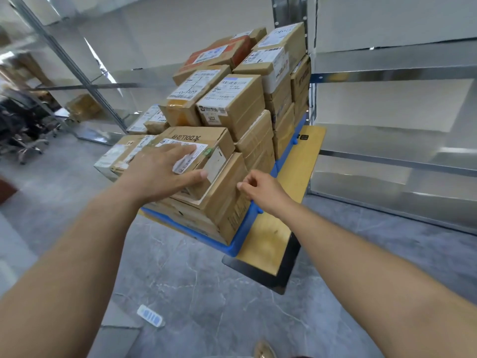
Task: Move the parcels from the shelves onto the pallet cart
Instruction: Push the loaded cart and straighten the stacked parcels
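Observation:
Several cardboard parcels are stacked on the pallet cart (302, 174), whose wooden deck carries a blue tray (242, 237). My left hand (165, 171) lies flat, fingers straight, on top of the nearest parcel (196, 140), a brown box with a white label. That box sits on a larger carton (227, 200) at the stack's front corner. My right hand (260, 188) touches this lower carton's right side with loosely curled fingers and holds nothing. Taller piles of parcels (232, 104) rise behind.
Metal shelves (392, 73) stand to the right and behind the cart, their boards bare. A diagonal shelf brace (77, 71) crosses the left. Office chairs (23, 130) crowd the far left. A small white label (151, 316) lies on the grey floor near me.

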Tool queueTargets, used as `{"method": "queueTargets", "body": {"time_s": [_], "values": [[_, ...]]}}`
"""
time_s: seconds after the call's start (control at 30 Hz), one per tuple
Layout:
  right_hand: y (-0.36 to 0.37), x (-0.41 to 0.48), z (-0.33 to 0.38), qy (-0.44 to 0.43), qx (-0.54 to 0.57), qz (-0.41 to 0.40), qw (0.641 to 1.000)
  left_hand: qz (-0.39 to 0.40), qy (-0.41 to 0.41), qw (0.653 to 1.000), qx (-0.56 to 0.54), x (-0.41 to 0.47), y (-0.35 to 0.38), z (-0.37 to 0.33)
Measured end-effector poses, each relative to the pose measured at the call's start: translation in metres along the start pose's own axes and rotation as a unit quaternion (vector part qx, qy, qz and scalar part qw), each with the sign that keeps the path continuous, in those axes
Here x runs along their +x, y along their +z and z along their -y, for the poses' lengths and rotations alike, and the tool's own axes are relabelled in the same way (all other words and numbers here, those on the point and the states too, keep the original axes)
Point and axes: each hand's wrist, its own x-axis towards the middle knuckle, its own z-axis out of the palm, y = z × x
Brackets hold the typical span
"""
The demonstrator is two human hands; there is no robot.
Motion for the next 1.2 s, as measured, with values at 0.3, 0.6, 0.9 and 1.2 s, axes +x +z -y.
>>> {"method": "queueTargets", "body": {"time_s": [0.3,0.6,0.9,1.2], "values": [[0.008,-0.027,-0.022,0.026,0.005,-0.026,0.999,-0.113,-0.001,0.986,-0.124,-0.031,0.013,0.005],[0.008,-0.049,-0.018,-0.038,-0.124,-0.036,0.991,-0.290,-0.190,0.877,-0.332,-0.091,0.105,-0.022],[0.019,-0.033,-0.005,0.031,-0.002,0.009,0.999,-0.122,-0.288,0.847,-0.430,-0.078,0.156,-0.048],[0.037,-0.029,-0.001,0.057,0.063,0.040,0.996,-0.139,-0.293,0.828,-0.458,-0.062,0.160,-0.051]]}}
